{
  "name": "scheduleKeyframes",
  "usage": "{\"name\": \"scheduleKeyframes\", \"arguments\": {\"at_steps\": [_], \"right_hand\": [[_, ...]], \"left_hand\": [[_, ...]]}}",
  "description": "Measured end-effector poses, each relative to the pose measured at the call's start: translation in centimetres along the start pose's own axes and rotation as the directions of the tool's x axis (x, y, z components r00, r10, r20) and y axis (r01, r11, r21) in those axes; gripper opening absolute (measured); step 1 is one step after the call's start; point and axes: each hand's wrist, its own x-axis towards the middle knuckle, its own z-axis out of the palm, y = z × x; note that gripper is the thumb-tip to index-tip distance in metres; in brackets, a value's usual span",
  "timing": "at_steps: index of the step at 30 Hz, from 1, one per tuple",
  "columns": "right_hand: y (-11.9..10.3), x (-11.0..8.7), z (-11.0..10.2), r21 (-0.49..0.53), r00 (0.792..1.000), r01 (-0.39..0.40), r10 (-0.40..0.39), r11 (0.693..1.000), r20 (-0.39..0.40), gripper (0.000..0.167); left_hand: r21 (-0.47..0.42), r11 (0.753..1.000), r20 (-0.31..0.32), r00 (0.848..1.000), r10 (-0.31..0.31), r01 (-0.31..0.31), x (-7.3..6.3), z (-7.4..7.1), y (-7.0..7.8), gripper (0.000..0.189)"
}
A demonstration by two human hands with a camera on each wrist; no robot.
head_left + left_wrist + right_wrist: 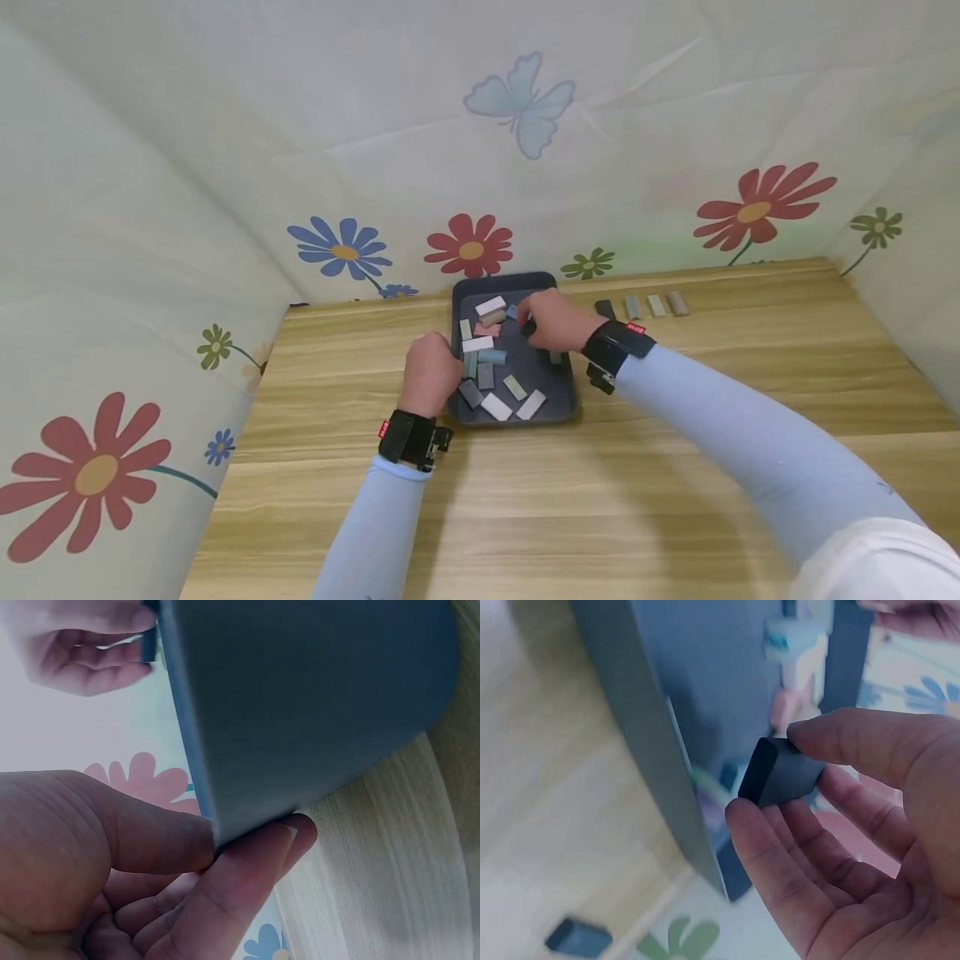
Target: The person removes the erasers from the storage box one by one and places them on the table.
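Observation:
A dark grey rectangular tray (534,367) lies on the table with several small blocks in it, white, blue, grey, pink, tan and pale green. My left hand (430,375) is at the tray's left side. In the left wrist view, its thumb and fingers pinch the edge of the tray wall (315,697). Over the right part of the tray, my right hand (558,321) pinches a small black block (784,772) between thumb and fingertips. Below that hand, a greyish block (556,357) shows at the tray's right side, partly hidden by the wrist.
Right of the tray, a spaced row stands on the wooden table (525,500): a black block (605,309), a blue block (633,307), a pale green block (656,306) and a brown block (678,303). A flower-printed sheet (600,200) rises behind the table.

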Motion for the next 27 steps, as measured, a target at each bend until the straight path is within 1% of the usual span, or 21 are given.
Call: {"name": "scheduleKeyframes", "arguments": {"at_steps": [3,6,9,11,15,21,24,27], "right_hand": [[1.0,-0.6,-1.6,0.032,1.000,-0.009,0.010,0.999,-0.023,0.029],[2.3,-1.3,-2.7,0.029,0.998,-0.006,0.008,1.000,-0.063,0.029],[3.7,-2.0,-3.6,0.027,0.996,-0.023,0.025,0.999,-0.090,0.031],[4.6,-2.5,-4.2,0.023,0.994,-0.037,0.039,0.999,-0.103,0.031],[6.7,-3.8,-5.6,0.039,0.989,-0.095,0.099,0.995,-0.109,0.032],[9.8,-6.1,-7.6,0.077,0.968,-0.193,0.202,0.978,-0.146,0.034],[11.4,-7.2,-8.2,0.107,0.953,-0.238,0.253,0.965,-0.169,0.035],[12.9,-8.1,-8.4,0.109,0.937,-0.276,0.293,0.955,-0.192,0.037]], "left_hand": [[0.002,1.000,0.001,1.000,0.000,0.000,0.0,-0.1,0.1,0.014],[0.013,1.000,-0.016,1.000,0.020,-0.020,0.1,-0.1,0.0,0.016],[0.017,0.999,-0.025,0.999,0.032,-0.031,0.2,0.0,-0.3,0.019],[0.012,1.000,-0.017,1.000,0.023,-0.023,0.2,0.1,-0.3,0.020],[0.001,1.000,0.003,1.000,0.002,-0.002,0.1,0.1,-0.3,0.020],[0.008,1.000,0.006,1.000,-0.004,0.004,-0.1,0.1,-0.1,0.021],[0.002,1.000,0.001,1.000,0.006,-0.006,-0.2,0.1,0.0,0.025],[-0.002,1.000,-0.006,1.000,0.019,-0.019,-0.2,0.0,0.0,0.029]]}}
